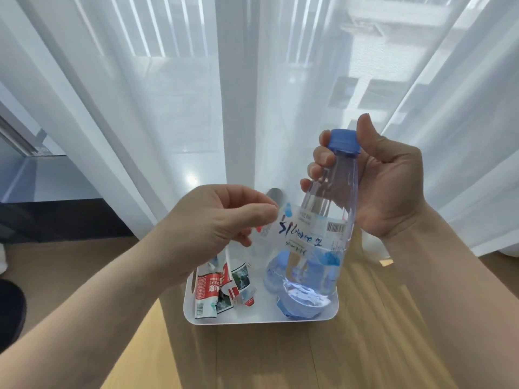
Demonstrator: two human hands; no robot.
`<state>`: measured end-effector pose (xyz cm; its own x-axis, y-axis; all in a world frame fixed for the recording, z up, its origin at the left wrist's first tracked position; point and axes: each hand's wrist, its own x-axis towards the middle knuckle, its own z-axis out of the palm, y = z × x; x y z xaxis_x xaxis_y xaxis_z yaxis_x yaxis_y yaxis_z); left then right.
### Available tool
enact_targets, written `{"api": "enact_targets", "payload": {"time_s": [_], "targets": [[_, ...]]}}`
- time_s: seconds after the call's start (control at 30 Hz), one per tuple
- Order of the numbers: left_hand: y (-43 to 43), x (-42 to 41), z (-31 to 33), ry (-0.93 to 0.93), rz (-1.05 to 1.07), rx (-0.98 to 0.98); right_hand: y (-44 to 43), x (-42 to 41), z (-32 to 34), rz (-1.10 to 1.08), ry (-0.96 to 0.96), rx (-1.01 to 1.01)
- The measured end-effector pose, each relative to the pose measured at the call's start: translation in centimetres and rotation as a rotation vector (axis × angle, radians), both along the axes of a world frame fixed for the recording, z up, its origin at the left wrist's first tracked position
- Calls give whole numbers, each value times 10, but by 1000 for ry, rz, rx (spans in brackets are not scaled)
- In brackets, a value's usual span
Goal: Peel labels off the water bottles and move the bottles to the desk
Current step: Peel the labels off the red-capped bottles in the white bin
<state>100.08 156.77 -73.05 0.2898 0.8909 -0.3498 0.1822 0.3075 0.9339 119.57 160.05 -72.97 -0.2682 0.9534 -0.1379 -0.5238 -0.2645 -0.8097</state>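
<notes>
blue cap [343,140]; clear bottle [328,192]; white tray [261,318]; red-white labels [209,290].

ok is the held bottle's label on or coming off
Partly off: the left hand pinches a loose end of the label clear of the bottle; the rest wraps it.

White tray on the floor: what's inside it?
Peeled labels lie at the left of the tray. At its right, blue-capped bottles, partly covered by the held bottle; their number is unclear.

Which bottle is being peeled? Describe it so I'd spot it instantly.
Find the white tray on the wooden surface. Above it, the right hand holds a clear, blue-capped bottle by its neck. Unlike the other bottles in the tray, it is lifted, and the left hand pinches its half-peeled label.
</notes>
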Motion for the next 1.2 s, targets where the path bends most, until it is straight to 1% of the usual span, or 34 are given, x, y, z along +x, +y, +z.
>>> {"api": "enact_targets", "payload": {"time_s": [0.1,0.17,0.23,0.33,0.43,0.63,0.73,0.8,0.93,1.0,1.03,1.07,1.1,1.17,1.2], "targets": [[-2,4,-4,210,-9,142,0,-3,-1,7,-8,20],[-3,5,-8,266,25,193,0,-4,-2,15,-7,25],[-1,5,-8,244,41,188,-1,-5,0,22,-5,25],[1,3,-4,119,2,94,-1,-6,1,27,15,20],[0,4,-3,127,-36,107,-1,-6,0,27,7,16],[0,4,-5,91,-37,123,-2,-9,-1,4,-32,2],[1,3,-8,130,-45,125,-3,-11,1,-2,-47,-2],[2,2,-8,148,-22,125,-2,-13,2,-43,-144,-8],[8,-10,-1,150,34,134,2,-15,-10,-211,-504,61],[14,-25,4,109,132,177,3,-14,-16,-267,-592,88],[17,-32,5,135,164,207,4,-12,-17,-288,-598,85],[19,-38,3,217,168,237,4,-11,-18,-304,-579,74],[22,-42,-4,373,137,274,5,-10,-18,-312,-548,63],[25,-48,-25,808,4,369,4,-12,-18,-293,-513,63],[26,-48,-37,966,-65,400,3,-14,-19,-263,-536,82]]}}
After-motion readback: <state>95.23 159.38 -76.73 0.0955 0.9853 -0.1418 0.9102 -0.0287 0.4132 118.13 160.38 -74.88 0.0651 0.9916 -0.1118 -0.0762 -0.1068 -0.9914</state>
